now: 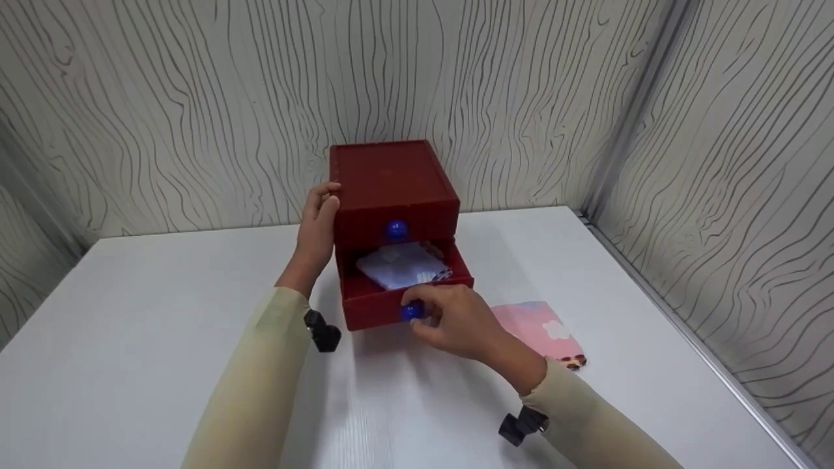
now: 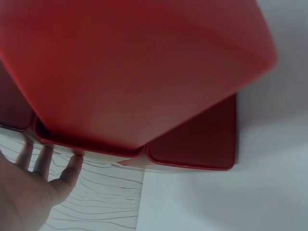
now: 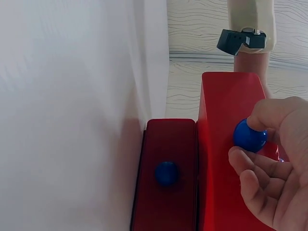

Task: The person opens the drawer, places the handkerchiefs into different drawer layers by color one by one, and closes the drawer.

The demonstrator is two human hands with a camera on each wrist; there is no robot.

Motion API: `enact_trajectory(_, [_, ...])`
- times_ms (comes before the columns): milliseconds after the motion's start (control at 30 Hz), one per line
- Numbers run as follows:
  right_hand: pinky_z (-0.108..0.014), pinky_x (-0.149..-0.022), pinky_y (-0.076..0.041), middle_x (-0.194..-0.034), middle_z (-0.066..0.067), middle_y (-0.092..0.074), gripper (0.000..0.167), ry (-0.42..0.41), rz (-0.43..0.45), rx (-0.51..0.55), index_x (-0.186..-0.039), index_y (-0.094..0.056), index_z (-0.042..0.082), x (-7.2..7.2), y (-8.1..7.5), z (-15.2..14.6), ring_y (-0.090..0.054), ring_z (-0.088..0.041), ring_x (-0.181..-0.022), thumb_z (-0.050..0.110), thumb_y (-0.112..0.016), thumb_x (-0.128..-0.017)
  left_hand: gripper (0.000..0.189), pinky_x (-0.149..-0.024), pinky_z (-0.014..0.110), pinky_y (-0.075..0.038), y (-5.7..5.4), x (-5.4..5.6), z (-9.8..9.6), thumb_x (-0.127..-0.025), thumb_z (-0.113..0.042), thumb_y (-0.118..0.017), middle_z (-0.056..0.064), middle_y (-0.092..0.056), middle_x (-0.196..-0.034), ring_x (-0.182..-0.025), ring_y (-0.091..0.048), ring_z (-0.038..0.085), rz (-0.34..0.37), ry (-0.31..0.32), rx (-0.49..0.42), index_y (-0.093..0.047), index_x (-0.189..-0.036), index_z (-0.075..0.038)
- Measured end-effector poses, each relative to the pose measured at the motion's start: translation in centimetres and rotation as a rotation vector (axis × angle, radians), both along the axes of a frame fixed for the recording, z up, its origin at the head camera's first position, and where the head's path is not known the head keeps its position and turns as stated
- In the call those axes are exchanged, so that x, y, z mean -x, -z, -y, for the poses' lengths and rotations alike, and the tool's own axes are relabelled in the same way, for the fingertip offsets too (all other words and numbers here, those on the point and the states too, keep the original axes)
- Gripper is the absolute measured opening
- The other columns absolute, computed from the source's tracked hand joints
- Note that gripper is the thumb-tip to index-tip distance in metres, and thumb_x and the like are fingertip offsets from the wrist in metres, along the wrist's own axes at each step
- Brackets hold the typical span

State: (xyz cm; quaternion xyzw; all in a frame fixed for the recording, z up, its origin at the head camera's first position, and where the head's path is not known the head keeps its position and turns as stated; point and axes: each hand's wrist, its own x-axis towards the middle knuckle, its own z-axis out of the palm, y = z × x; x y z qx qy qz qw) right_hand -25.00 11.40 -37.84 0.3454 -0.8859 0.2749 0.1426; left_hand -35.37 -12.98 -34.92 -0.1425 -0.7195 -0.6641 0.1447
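A dark red drawer cabinet (image 1: 391, 172) with blue ball knobs stands near the back wall. One lower drawer (image 1: 374, 312) is pulled out, and a folded pale cloth (image 1: 401, 264) with a patterned edge lies inside it. My right hand (image 1: 456, 319) pinches this drawer's blue knob (image 3: 250, 136) between thumb and fingers. Against the cabinet's left side rests my left hand (image 1: 317, 225), its fingertips touching the wall in the left wrist view. Below the pulled-out drawer, the right wrist view shows a closed bottom drawer (image 3: 166, 211) with its own knob (image 3: 166, 173).
A pink folded cloth (image 1: 531, 322) with a white flower shape lies on the white table (image 1: 163, 339), right of the cabinet and partly behind my right forearm. Wood-grain patterned panels (image 1: 228, 98) enclose the table at the back and sides.
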Motion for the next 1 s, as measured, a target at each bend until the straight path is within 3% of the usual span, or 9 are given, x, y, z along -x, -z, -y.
enact_trajectory(433, [-0.022,-0.068,-0.051,-0.087,0.005,-0.067,0.020,0.029,0.012,0.003,-0.103,-0.065,0.019,2.1,0.3,0.8,-0.055,-0.008,-0.072,0.015,-0.067,-0.084,0.037,-0.096,0.039,-0.039,0.0,0.0,0.0,-0.104,-0.029,-0.033,0.013,-0.039,-0.142,-0.116,-0.049,0.026,0.009,0.017,-0.044,-0.040,-0.134,-0.011])
enact_trajectory(633, [-0.021,-0.069,-0.051,-0.086,0.006,-0.065,0.018,0.050,0.041,0.003,-0.104,-0.064,0.021,3.0,0.5,1.2,-0.054,-0.009,-0.074,0.017,-0.065,-0.087,0.037,-0.099,0.042,-0.037,0.0,0.0,0.0,-0.104,-0.029,-0.032,0.013,-0.037,-0.145,-0.122,-0.046,0.027,0.009,0.031,-0.048,-0.039,-0.135,-0.009])
enact_trajectory(867, [-0.023,-0.067,-0.049,-0.088,0.005,-0.063,0.020,0.080,0.061,0.007,-0.108,-0.063,0.022,4.4,0.7,1.9,-0.054,-0.009,-0.076,0.018,-0.064,-0.088,0.038,-0.112,0.049,-0.026,0.1,0.3,0.4,-0.104,-0.030,-0.031,0.010,-0.026,-0.154,-0.143,-0.024,0.028,0.000,0.009,0.006,-0.038,-0.136,-0.010])
enact_trajectory(1000, [-0.024,-0.066,-0.047,-0.086,0.005,-0.062,0.021,0.097,0.070,0.022,-0.109,-0.063,0.021,5.2,1.0,2.2,-0.053,-0.009,-0.076,0.017,-0.064,-0.088,0.039,-0.110,0.049,-0.029,0.3,0.2,0.4,-0.104,-0.033,-0.032,0.010,-0.026,-0.154,-0.142,-0.025,0.028,0.015,0.007,0.004,-0.038,-0.136,-0.011])
